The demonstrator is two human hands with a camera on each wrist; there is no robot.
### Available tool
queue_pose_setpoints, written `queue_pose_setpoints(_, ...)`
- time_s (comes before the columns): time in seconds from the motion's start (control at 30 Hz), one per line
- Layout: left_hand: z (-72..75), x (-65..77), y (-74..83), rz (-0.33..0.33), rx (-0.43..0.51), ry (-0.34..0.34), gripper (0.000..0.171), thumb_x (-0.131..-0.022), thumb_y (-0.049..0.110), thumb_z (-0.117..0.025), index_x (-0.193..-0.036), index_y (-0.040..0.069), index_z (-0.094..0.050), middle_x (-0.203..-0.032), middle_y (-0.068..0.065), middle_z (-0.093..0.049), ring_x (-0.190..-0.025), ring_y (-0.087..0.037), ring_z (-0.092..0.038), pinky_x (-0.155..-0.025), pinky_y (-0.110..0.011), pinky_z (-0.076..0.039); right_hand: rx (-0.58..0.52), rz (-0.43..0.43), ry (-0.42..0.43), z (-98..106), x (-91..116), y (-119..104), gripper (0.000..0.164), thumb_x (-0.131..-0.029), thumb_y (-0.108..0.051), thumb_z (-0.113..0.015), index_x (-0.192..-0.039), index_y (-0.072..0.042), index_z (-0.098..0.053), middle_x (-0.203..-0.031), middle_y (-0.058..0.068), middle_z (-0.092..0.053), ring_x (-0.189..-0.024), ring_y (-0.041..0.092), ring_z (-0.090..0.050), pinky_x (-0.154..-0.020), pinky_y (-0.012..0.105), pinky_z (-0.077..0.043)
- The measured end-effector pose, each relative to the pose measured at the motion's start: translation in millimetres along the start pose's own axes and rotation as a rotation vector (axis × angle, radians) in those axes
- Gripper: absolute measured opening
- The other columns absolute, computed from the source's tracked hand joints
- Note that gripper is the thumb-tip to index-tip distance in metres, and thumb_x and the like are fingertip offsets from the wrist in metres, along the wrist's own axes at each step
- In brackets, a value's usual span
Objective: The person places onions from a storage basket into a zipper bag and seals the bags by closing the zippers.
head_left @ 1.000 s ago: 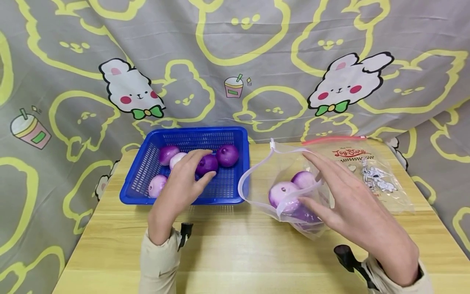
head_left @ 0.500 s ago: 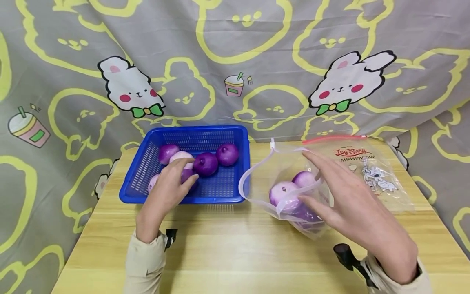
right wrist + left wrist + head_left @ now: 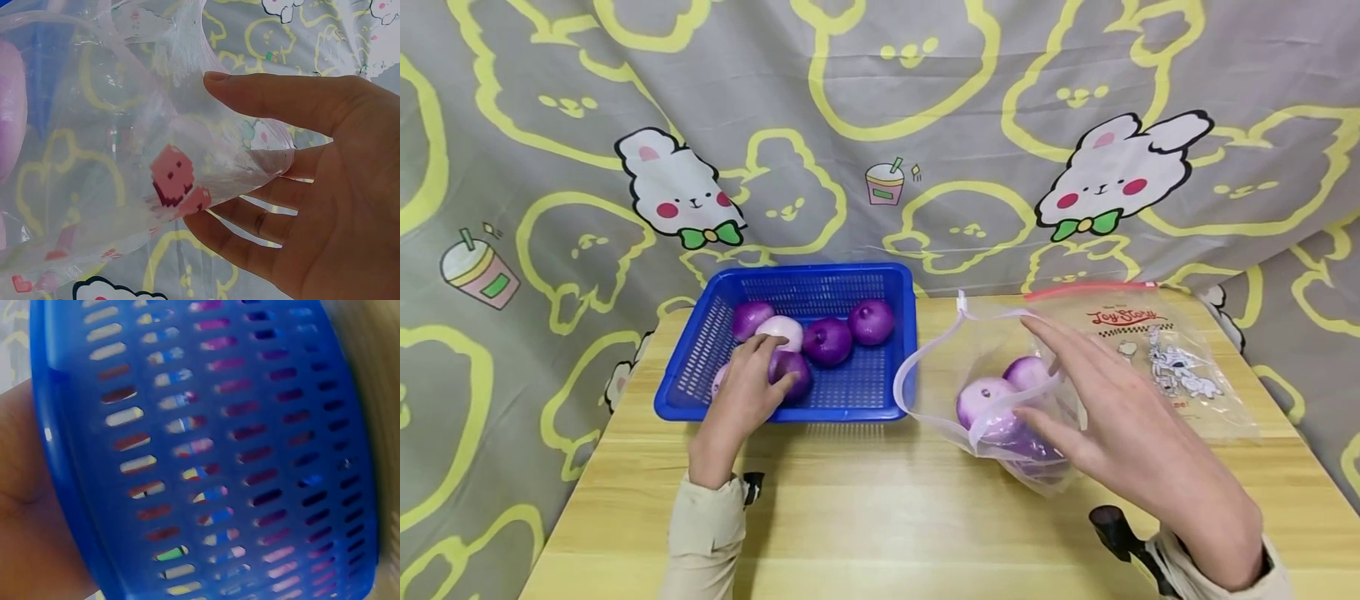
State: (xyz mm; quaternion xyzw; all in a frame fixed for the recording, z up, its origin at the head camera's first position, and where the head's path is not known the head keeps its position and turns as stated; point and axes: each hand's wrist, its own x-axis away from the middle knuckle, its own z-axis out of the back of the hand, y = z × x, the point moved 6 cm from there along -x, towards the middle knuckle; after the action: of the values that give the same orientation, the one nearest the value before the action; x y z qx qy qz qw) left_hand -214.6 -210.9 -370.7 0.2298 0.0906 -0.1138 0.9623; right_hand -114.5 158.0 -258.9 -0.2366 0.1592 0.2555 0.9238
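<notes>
Dark purple onion inside blue basket, near the six o'clock wall. Left hand on it — thumb and fingers bent round it, tightness cannot be told. Other onions from nine through two o'clock of it. Clear bag at three o'clock of the basket, containing onions; right hand at its mouth — thumb and fingers spread wide. Printed bag farther toward three.

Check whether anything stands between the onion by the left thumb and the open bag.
Yes: the basket's right wall stands between the onion and the bag, so the onion probably needs lifting over. The bag is open.
</notes>
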Motion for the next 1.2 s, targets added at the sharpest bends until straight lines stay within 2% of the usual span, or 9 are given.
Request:
queue_pose_setpoints(0.33,-5.1,0.9,-10.1,0.058,-0.020,-0.049,0.055,-0.085,0.011,-0.076,-0.132,-0.007,-0.055,-0.131,-0.031,-0.054,-0.120,-0.050,-0.051,-0.102,-0.062,-0.040,0.009,-0.013,-0.017,-1.1,0.3,0.5,0.093,-0.080,-0.023,-0.084,-0.157,-0.022,-0.031,-0.153,0.006,-0.044,-0.134,0.033,-0.046,-0.097,0.063,-0.043)
queue_pose_setpoints(0.57,-6.6,0.4,-9.9,0.052,-0.034,-0.054,0.050,-0.086,0.011,-0.077,-0.128,-0.007,-0.058,-0.118,-0.029,-0.063,-0.110,-0.044,-0.061,-0.094,-0.057,-0.047,0.015,-0.006,-0.025,-1.8,-0.2,0.1,0.090,-0.081,-0.024,-0.082,-0.156,-0.020,-0.032,-0.155,0.007,-0.041,-0.137,0.033,-0.044,-0.102,0.061,-0.039)
queue_pose_setpoints(0.83,-8.8,0.6,-8.5,0.029,-0.022,-0.043,0.046,-0.084,0.009,-0.078,-0.124,-0.006,-0.061,-0.117,-0.026,-0.065,-0.110,-0.042,-0.061,-0.095,-0.056,-0.047,0.016,-0.018,-0.030,-3.0,0.7,1.3,0.090,-0.081,-0.025,-0.082,-0.156,-0.021,-0.032,-0.155,0.007,-0.041,-0.137,0.033,-0.044,-0.102,0.062,-0.038)
queue_pose_setpoints(1.2,-8.0,0.1,-6.8,0.006,-0.038,-0.023,0.046,-0.082,0.010,-0.080,-0.121,-0.007,-0.062,-0.113,-0.026,-0.067,-0.105,-0.043,-0.063,-0.090,-0.057,-0.049,0.005,0.008,-0.027,-2.1,0.9,0.5,0.090,-0.081,-0.024,-0.083,-0.156,-0.018,-0.033,-0.154,0.010,-0.042,-0.136,0.034,-0.045,-0.101,0.062,-0.039)
